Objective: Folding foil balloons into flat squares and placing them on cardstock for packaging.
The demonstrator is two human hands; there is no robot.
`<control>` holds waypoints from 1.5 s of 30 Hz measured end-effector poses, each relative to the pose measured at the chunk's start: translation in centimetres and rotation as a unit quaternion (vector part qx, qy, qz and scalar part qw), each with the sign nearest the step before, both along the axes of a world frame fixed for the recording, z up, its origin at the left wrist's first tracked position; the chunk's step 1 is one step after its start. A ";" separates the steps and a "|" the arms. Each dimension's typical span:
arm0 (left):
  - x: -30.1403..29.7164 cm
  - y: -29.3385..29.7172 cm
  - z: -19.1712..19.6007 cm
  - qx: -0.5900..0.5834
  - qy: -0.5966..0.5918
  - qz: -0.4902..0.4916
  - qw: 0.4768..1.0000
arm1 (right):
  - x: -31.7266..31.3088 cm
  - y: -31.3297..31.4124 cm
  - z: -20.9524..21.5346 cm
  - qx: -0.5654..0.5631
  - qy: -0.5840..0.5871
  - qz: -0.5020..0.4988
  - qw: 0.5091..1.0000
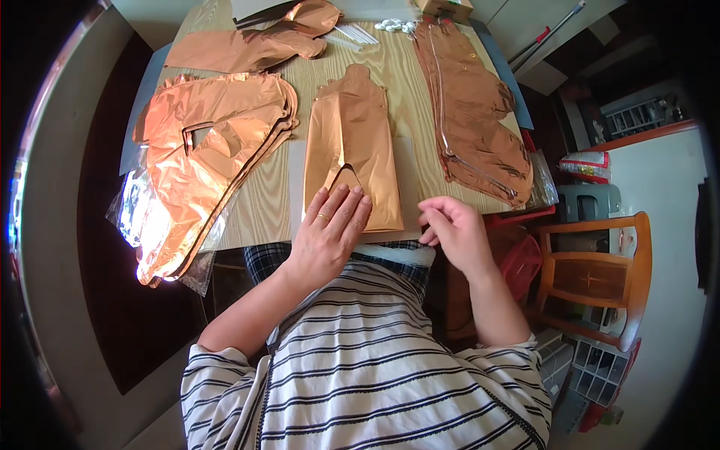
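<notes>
A folded copper-coloured foil balloon [360, 127] lies lengthwise on the table in front of me, with a small rounded tab at its far end and a dark-edged pointed opening near its lower middle. My left hand [330, 229], a ring on one finger, rests flat on the balloon's near part, fingers outstretched and covering some of that opening. Just right of the balloon's near corner, my right hand [454, 229] hovers by the table edge. Its fingers are loosely bent and apart, with nothing visible in them.
Stacked flat foil balloons [217, 150] overhang the table's left edge; another foil stack [476, 112] lies right. More foil [240, 49], white sticks [356, 34], small white packets [395, 25] and a cardboard box [446, 9] sit at the back. A wooden chair [589, 279] stands right.
</notes>
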State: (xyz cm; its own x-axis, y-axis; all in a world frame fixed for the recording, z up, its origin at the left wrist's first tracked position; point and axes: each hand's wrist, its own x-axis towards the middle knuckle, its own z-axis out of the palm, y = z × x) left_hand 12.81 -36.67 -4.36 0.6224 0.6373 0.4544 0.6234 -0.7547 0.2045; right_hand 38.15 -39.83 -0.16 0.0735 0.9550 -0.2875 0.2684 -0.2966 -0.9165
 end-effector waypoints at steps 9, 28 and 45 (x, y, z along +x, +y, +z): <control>0.7 -0.1 -0.5 0.013 -0.013 -0.031 0.999 | 1.1 4.9 -1.4 -0.241 0.189 0.068 0.949; 0.6 1.7 1.0 0.002 0.064 -0.073 0.995 | 0.3 10.7 -0.8 -0.113 0.031 0.101 0.988; -0.1 4.6 0.7 -0.109 0.051 -0.202 0.972 | 0.5 11.9 -2.8 0.044 -0.248 0.143 0.957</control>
State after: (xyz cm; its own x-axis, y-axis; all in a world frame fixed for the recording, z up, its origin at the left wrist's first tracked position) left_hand 12.70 -32.09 -3.65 0.8762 0.4062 0.2593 0.3113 -0.8878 0.3390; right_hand 38.63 -27.91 -2.91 -0.0874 0.9753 -0.2026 0.7351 -0.0741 -0.6739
